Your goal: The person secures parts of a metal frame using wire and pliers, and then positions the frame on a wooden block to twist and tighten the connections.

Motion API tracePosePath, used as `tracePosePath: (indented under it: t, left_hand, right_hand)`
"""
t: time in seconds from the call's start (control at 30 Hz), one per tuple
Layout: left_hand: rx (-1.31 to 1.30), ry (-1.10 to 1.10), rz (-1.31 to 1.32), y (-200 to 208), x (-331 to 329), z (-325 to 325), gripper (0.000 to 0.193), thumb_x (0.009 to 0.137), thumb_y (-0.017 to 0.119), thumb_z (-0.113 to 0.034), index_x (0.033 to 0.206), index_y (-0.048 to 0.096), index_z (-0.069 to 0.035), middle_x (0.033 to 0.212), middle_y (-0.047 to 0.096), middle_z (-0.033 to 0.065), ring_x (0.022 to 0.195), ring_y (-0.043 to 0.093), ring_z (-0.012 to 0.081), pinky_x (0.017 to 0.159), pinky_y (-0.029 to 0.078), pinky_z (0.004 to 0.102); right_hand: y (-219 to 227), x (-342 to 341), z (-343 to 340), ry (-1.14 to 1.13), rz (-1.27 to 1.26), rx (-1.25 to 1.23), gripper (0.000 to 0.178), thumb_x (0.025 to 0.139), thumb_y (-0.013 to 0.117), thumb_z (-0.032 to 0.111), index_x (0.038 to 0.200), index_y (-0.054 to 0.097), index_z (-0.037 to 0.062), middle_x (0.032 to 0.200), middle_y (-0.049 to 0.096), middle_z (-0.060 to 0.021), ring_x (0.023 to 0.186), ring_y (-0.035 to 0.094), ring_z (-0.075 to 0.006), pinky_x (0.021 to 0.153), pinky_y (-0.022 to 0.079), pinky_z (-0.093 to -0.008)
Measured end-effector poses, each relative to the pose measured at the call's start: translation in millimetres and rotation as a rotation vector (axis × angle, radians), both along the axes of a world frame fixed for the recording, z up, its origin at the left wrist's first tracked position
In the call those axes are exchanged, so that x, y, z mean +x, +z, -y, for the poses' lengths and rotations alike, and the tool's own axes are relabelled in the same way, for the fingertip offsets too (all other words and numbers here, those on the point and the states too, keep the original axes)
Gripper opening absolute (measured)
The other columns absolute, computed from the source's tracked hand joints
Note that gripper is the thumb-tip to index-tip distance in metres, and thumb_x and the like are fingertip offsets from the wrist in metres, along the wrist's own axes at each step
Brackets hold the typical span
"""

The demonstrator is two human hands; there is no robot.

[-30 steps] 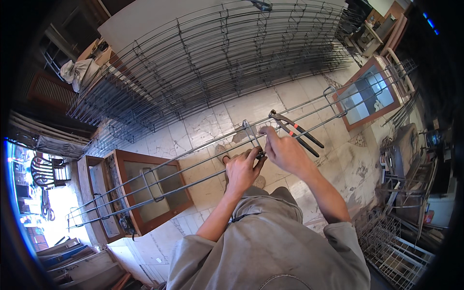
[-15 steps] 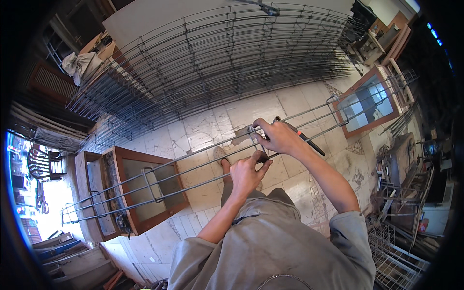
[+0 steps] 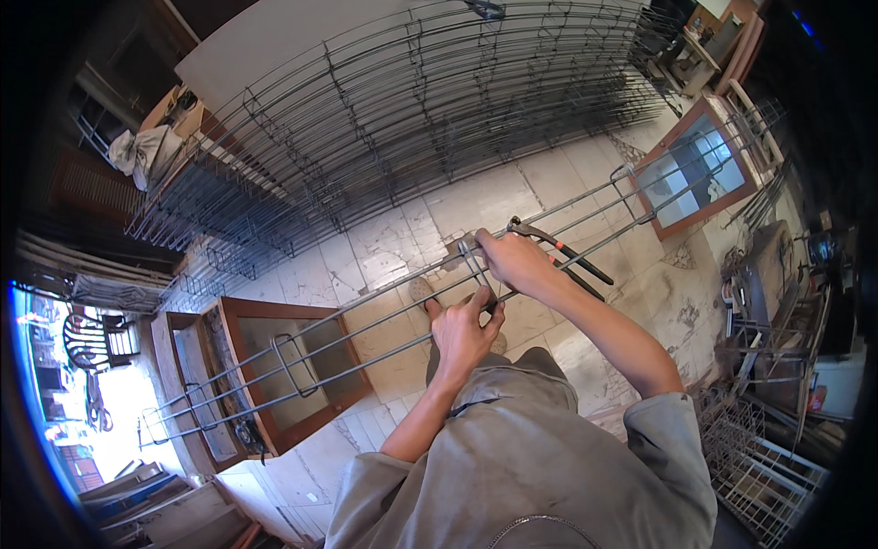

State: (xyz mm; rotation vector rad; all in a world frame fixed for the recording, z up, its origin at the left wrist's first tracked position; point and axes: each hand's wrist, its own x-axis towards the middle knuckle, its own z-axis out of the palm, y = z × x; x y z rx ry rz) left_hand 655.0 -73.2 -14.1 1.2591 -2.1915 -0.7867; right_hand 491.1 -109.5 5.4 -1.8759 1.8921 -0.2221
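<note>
A long cage of thin steel bars (image 3: 384,311) lies crosswise before me, with bent wire stirrups (image 3: 294,364) around its bars. My left hand (image 3: 462,331) is closed at the near bar, its thumb and fingers pinching beside a stirrup (image 3: 472,261); what lies between the fingertips is hidden. My right hand (image 3: 517,263) is curled at the same stirrup, its fingertips near the far bar. Pincers (image 3: 582,263) with black and red handles stick out from under the right hand. Their jaws show above the knuckles and the handles are spread; the grip itself is partly hidden.
A large stack of steel cages (image 3: 412,110) stands beyond. Wood-framed glazed cabinets (image 3: 294,416) (image 3: 672,224) lie under both ends of the cage. White wire racks (image 3: 773,480) stand at lower right, a chair (image 3: 96,339) at far left. Below is a tiled floor (image 3: 384,238).
The pincers' handles have spread apart, and both now show. Both hands stay at the same stirrup, the right fingers having shifted slightly. The whole view has tilted a little.
</note>
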Motion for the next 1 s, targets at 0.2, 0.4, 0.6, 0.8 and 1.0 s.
tracePosePath:
  t: [0.2,0.4,0.6,0.8,1.0]
  left_hand:
    - [0.023,-0.017,0.016,-4,0,1,0.021,0.083,0.07,-0.031,0.084,0.066,-0.01,0.066,0.067,0.0087,0.061,0.065,0.0285,0.058,0.048,0.0401]
    - [0.138,0.026,0.091,-3,-2,2,0.025,0.084,0.069,-0.034,0.084,0.067,-0.009,0.071,0.07,0.0062,0.06,0.065,0.0251,0.059,0.048,0.0379]
    - [0.213,0.028,0.019,5,0,3,0.021,0.084,0.069,-0.033,0.087,0.066,-0.012,0.072,0.07,0.0057,0.063,0.065,0.0283,0.061,0.05,0.0414]
    - [0.175,0.025,0.058,14,-3,-1,0.022,0.084,0.069,-0.033,0.089,0.067,-0.012,0.077,0.071,0.0049,0.065,0.066,0.0273,0.062,0.05,0.0407]
    - [0.169,0.021,0.032,-6,1,3,0.03,0.084,0.071,-0.034,0.096,0.069,-0.008,0.078,0.072,0.0077,0.064,0.065,0.0266,0.062,0.05,0.0392]
  right_hand:
    - [-20,1,13,0.033,0.09,0.102,0.022,0.088,0.052,0.008,0.108,0.055,-0.0018,0.088,0.066,-0.027,0.086,0.067,-0.0426,0.072,0.053,-0.0507]
    - [-15,4,12,0.084,0.07,0.162,0.023,0.09,0.049,0.009,0.109,0.057,-0.0008,0.094,0.066,-0.0273,0.091,0.066,-0.0435,0.075,0.052,-0.0511]
    - [-3,-3,-36,-0.133,0.362,-0.559,0.013,0.089,0.061,0.013,0.094,0.06,0.0007,0.085,0.064,-0.0169,0.084,0.063,-0.033,0.073,0.051,-0.0403]
    - [-72,34,-141,-0.818,1.467,-0.153,0.015,0.096,0.054,0.015,0.106,0.062,0.0074,0.065,0.054,0.0008,0.049,0.045,-0.0067,0.049,0.038,-0.0218]
    - [-94,31,-100,-0.521,2.106,-0.031,0.04,0.099,0.041,0.017,0.136,0.051,0.0054,0.061,0.049,0.0026,0.042,0.035,-0.0043,0.046,0.036,-0.0225]
